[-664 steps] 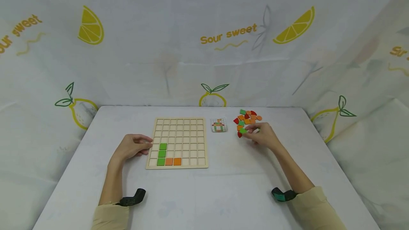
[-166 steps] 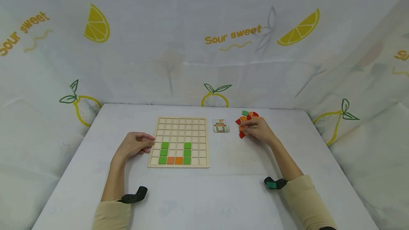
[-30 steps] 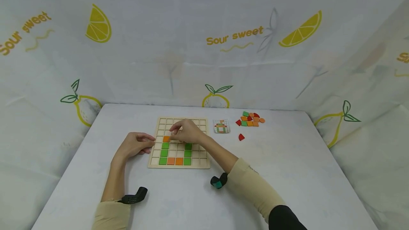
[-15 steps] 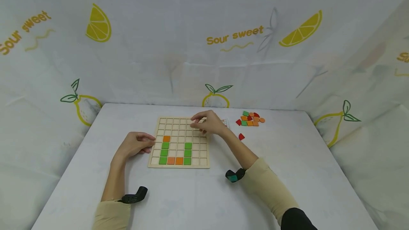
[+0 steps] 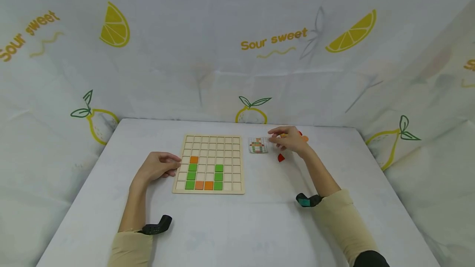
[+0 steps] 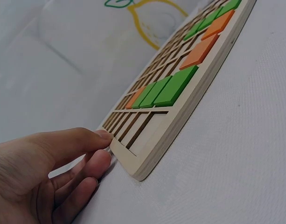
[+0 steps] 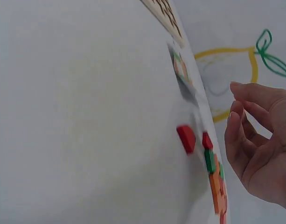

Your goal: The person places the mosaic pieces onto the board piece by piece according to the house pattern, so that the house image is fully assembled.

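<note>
My left hand (image 5: 158, 165) is at the left edge of a pale wooden grid board (image 5: 237, 188). In the left wrist view its thumb lies on the rim and its curled fingers are against the board's side. Several green square tiles (image 5: 191, 167) form two columns on the board, joined along the bottom by orange tiles (image 5: 209, 185). Another orange tile (image 5: 194, 160) tops the left column. My right hand (image 5: 291, 139), loosely curved and holding nothing, hovers above the loose tiles (image 7: 215, 186), hiding most of them in the head view.
A small pattern card (image 5: 257, 145) lies between the board and the loose tiles. One red fan-shaped tile (image 5: 281, 158) sits apart, nearer me. White cloth covers the table (image 5: 237, 234), and a lemon-printed curtain (image 5: 178, 61) hangs behind it.
A green column and an orange tile above the left column have been added since the oldest frame. Within the last second my right hand left the board and moved right. My left hand stays put.
</note>
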Demonstrator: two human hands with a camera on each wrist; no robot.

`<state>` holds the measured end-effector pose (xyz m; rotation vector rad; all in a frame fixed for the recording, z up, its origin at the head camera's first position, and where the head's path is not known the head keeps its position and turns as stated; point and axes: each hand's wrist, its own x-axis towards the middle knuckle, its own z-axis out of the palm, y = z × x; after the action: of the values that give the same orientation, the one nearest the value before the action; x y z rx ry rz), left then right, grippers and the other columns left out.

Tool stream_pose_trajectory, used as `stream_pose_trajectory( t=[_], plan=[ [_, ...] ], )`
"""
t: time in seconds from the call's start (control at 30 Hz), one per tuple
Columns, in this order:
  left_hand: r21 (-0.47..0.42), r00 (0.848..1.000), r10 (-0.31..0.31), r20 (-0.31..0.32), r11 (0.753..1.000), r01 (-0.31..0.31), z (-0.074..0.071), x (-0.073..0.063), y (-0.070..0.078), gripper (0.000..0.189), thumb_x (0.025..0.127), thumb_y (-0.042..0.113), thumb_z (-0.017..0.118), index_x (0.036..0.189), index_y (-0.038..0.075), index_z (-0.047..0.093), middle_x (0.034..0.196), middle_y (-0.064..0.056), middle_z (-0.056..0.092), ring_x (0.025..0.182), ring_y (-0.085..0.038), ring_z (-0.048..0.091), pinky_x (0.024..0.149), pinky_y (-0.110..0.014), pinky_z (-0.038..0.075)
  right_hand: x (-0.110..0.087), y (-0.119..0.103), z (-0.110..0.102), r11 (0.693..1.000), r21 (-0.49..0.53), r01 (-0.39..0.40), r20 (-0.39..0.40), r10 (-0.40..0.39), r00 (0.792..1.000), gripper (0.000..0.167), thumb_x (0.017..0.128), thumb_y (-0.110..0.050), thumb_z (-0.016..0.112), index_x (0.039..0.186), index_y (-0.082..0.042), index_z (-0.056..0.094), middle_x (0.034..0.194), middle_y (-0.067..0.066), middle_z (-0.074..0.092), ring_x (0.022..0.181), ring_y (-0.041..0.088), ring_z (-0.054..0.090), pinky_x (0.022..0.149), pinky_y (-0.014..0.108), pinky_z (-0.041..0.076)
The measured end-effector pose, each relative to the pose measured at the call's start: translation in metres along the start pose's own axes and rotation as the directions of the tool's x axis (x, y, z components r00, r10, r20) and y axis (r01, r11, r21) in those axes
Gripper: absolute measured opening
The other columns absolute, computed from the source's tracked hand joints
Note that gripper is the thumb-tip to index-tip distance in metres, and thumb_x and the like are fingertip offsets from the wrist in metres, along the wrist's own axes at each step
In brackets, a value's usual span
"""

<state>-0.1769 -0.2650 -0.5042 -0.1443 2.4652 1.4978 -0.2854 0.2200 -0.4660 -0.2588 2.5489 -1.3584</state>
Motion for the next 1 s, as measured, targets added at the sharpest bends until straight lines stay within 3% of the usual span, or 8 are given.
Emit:
stream_pose_trajectory(
  t=[0.2,0.37,0.63,1.0],
  plan=[
    [0.003,1.000,-0.007,-0.004,1.000,0.007,0.000,-0.001,0.001,0.038,0.097,0.025,0.082,0.125,0.000,0.076,0.078,0.003,0.075,0.068,-0.010,0.070,0.063,-0.026,0.057,-0.014,0.043,-0.038,0.993,-0.024,-0.114,-0.083,0.112,0.990,0.048,0.102,-0.029,0.078,0.140,-0.002,0.070,0.119,0.011,0.074,0.082,0.010,0.063,0.070,0.022,0.057],
    [0.005,1.000,-0.012,-0.013,1.000,0.012,0.000,-0.002,0.001,0.037,0.097,0.025,0.082,0.124,0.000,0.076,0.078,0.003,0.075,0.067,-0.010,0.070,0.063,-0.026,0.057,-0.021,0.062,-0.051,0.987,-0.032,-0.160,-0.126,0.155,0.980,0.048,0.102,-0.027,0.078,0.141,0.000,0.068,0.114,0.009,0.070,0.072,0.010,0.060,0.067,0.022,0.057],
    [-0.001,1.000,-0.013,-0.012,1.000,0.013,0.001,-0.001,0.002,0.036,0.097,0.025,0.082,0.123,0.001,0.077,0.077,0.004,0.074,0.068,-0.010,0.070,0.064,-0.026,0.057,-0.023,0.068,-0.054,0.977,-0.003,-0.212,-0.146,0.209,0.967,0.047,0.102,-0.023,0.078,0.142,0.000,0.067,0.104,0.004,0.061,0.067,0.010,0.056,0.064,0.020,0.054],
    [0.008,1.000,-0.001,-0.012,1.000,0.001,0.002,-0.002,0.002,0.035,0.098,0.024,0.081,0.124,0.000,0.077,0.078,0.003,0.075,0.067,-0.010,0.069,0.063,-0.025,0.056,-0.026,0.068,-0.055,0.979,-0.041,-0.202,-0.113,0.196,0.974,0.048,0.100,-0.025,0.080,0.137,0.002,0.066,0.097,0.002,0.059,0.065,0.010,0.056,0.062,0.021,0.054]
  ],
)
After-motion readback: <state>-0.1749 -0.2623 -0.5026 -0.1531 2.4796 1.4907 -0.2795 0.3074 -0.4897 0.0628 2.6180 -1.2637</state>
